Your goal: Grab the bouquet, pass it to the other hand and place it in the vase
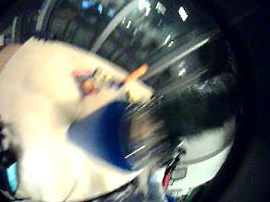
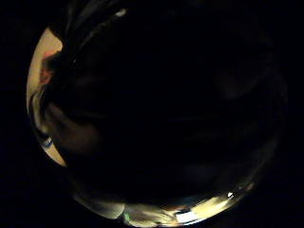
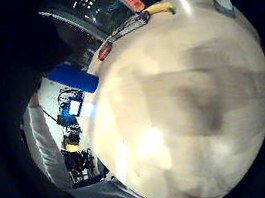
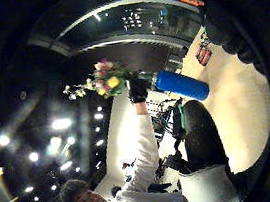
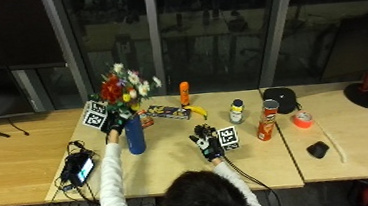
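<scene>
The left hand [image 5: 113,123] grips the bouquet [image 5: 122,91] by its stems just above the blue vase [image 5: 134,135] on the desk [image 5: 176,159]. The right hand [image 5: 207,143] hovers, fingers relaxed. Best to lower straight down, stems centred over the mouth.

No word, brand or number can be read in any view. In the outside view, right of centre, a red crisp can [image 5: 265,121] carries a label too small to make out. Near the frame's middle, a small box [image 5: 168,112] and a white-capped bottle [image 5: 237,111] bear print that is equally illegible.
</scene>
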